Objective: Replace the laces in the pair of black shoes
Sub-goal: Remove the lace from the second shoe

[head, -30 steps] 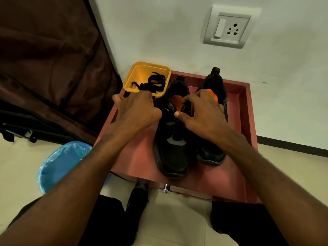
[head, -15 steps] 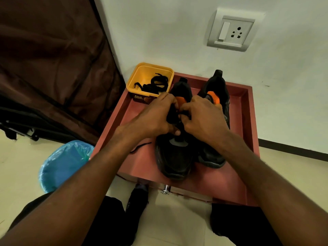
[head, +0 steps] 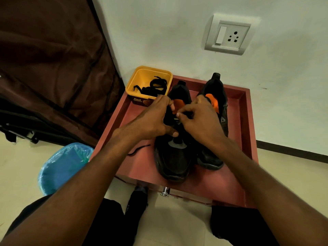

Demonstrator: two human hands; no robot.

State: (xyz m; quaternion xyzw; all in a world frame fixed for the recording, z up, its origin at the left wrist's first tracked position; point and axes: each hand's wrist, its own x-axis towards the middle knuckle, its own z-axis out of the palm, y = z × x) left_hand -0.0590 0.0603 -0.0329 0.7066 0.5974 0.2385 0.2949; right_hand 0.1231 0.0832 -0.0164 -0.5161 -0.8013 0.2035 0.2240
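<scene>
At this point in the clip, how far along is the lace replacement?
Early. Done: little that shows; laces lie in the yellow tub, whether new or old I cannot tell. In hand: left hand and right hand work at the left shoe's throat, and a lace end trails on the tray. Left: finishing this shoe, then the right shoe, untouched.
</scene>
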